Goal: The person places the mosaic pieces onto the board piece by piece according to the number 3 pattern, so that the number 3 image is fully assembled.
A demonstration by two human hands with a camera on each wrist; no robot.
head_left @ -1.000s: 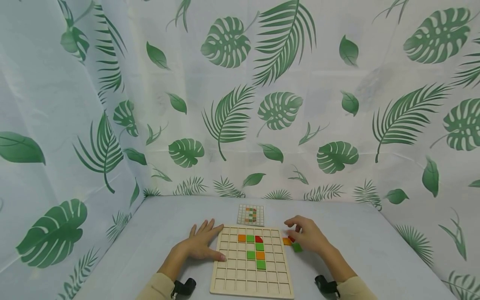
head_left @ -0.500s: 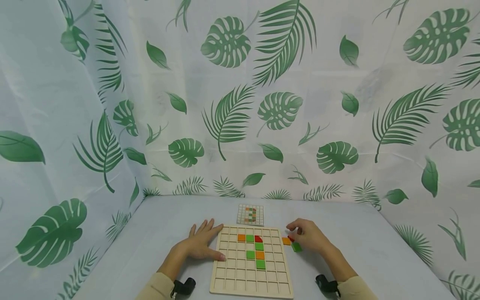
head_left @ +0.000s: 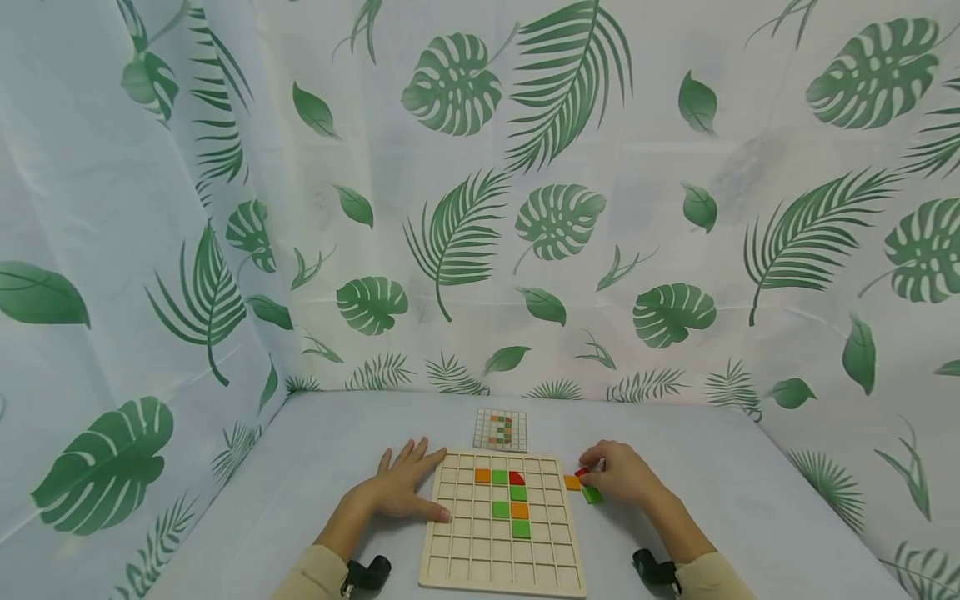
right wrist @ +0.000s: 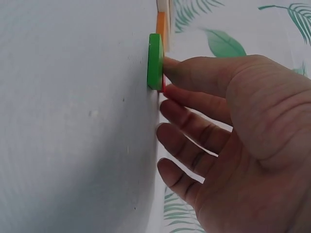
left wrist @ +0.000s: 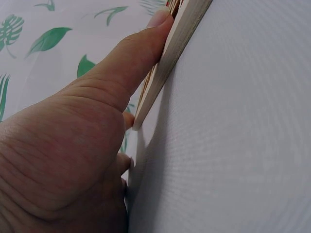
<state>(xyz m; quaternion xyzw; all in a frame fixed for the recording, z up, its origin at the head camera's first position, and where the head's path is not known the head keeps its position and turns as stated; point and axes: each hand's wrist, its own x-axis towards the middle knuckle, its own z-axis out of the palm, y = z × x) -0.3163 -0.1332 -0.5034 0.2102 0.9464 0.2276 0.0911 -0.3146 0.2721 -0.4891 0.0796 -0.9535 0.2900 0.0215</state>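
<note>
A wooden grid board (head_left: 468,567) lies flat, with several orange, green and red tiles set in its cells. My left hand (head_left: 401,492) is spread at its left side, thumb over the edge onto the surface, index fingertip at the far left corner. In the left wrist view the thumb (left wrist: 131,58) presses on the board's rim (left wrist: 170,63). Right of the board, my right hand (head_left: 622,475) pinches a small red tile (head_left: 581,472) between thumb and index finger. Beside it lie a green tile (right wrist: 155,63) and an orange tile (head_left: 572,482); the green one partly hides the red tile in the right wrist view.
A small pattern card (head_left: 501,429) showing a grid with coloured squares lies just behind the board. The white table (head_left: 337,425) ends at a leaf-printed curtain (head_left: 480,250) at the back and sides. A black wrist camera (head_left: 369,575) is strapped on each forearm.
My right hand has drawn slightly to the right, its index finger coming down toward the thumb at the red tile. The left hand and the board stay where they were.
</note>
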